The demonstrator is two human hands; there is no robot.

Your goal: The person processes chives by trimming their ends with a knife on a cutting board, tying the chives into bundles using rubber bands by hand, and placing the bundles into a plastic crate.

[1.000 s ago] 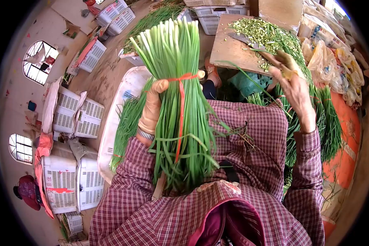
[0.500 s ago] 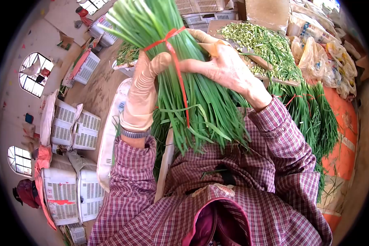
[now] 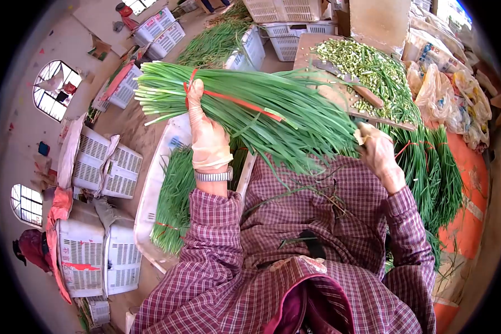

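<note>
A bunch of garlic chives (image 3: 273, 106), bound with a red tie (image 3: 234, 100), lies sideways in the air above my lap. Its pale cut ends point left, the green tips right. My left hand (image 3: 209, 131), in a thin glove with a watch at the wrist, is closed round the bunch by the tie. At the leaf tips, my right hand (image 3: 377, 150) has curled fingers closed on some of the leaves; its fingertips are partly hidden. A few loose leaves (image 3: 323, 195) lie on my lap.
A knife (image 3: 353, 86) rests on a cutting board (image 3: 328, 92) with chopped stalks. Tied chives (image 3: 428, 167) hang at the right over orange sheeting (image 3: 467, 189). A white crate (image 3: 153, 195) with chives stands left. Plastic bags (image 3: 437, 92) and stacked crates (image 3: 89, 256) surround the area.
The bunch has turned from nearly upright to sideways, tips to the right. My right hand has left the tied part and moved right and down to the leaf tips.
</note>
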